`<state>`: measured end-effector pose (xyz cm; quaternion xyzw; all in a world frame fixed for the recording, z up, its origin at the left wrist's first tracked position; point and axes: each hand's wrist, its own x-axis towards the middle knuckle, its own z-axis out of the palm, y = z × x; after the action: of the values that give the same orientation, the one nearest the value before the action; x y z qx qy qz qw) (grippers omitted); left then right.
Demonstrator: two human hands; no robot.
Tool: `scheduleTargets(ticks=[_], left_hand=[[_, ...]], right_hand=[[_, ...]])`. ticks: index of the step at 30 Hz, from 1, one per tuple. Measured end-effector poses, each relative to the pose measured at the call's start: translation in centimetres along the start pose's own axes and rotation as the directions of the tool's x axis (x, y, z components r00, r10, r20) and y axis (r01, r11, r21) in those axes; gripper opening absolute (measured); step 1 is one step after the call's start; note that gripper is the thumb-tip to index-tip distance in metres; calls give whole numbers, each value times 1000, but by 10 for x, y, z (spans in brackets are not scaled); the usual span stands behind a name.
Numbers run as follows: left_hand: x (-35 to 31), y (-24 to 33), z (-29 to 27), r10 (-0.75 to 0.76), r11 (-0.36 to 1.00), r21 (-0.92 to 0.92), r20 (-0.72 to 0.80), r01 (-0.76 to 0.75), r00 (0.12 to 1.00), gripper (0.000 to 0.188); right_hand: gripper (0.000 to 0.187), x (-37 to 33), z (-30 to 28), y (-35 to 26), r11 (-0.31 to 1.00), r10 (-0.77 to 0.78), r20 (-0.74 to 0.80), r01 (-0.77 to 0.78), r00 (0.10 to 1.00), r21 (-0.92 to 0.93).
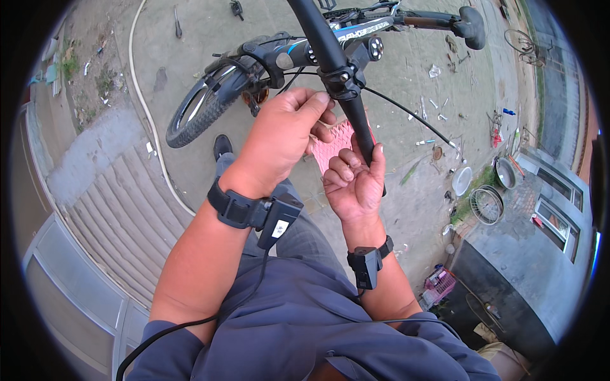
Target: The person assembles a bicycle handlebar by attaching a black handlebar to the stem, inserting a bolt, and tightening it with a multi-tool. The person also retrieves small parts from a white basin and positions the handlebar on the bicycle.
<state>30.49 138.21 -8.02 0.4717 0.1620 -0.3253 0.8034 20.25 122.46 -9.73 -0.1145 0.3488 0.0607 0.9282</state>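
Note:
A bicycle's black handlebar (360,120) runs down toward me from its stem clamp (344,81). Around the bar's near end, my right hand (357,187) is closed, palm up, with fingers curled and thumb along the bar. Just left of the clamp, my left hand (286,136) has its thumb and index finger pressed together; whatever sits in that pinch is too small or hidden. Below and between both hands shows a pink textured cloth (330,149). A black cable (406,113) stretches from the clamp area out to the right.
The bicycle's front wheel (210,105) is turned out at left, its saddle (470,28) at far right. Scattered tools (424,108) lie on the ground to the right, near a white basin (462,181), a loose wheel rim (487,204) and a pink crate (438,284). A hose (143,95) curves along the left.

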Motion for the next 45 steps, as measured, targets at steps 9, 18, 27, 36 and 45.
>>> scheduleTargets(ticks=[9,18,27,36,45], left_hand=[[8,-11,-4,432,772,531,-36,-349,901,14],[2,3,-1,-11,997,-74,63,16,998,25],[3,9,-2,60,983,175,12,-62,998,22],[8,3,-5,497,572,724,67,-385,865,17],[-1,3,-3,299,817,526,-34,-237,954,20]], right_hand=[[50,2,0,-1,1000,-22,-11,22,1000,-1],[50,2,1,-2,999,-37,8,37,999,2],[47,2,4,-1,998,-55,-33,55,998,9],[48,3,1,-2,999,-35,6,35,999,11],[47,4,2,-2,999,-42,-6,42,999,16]])
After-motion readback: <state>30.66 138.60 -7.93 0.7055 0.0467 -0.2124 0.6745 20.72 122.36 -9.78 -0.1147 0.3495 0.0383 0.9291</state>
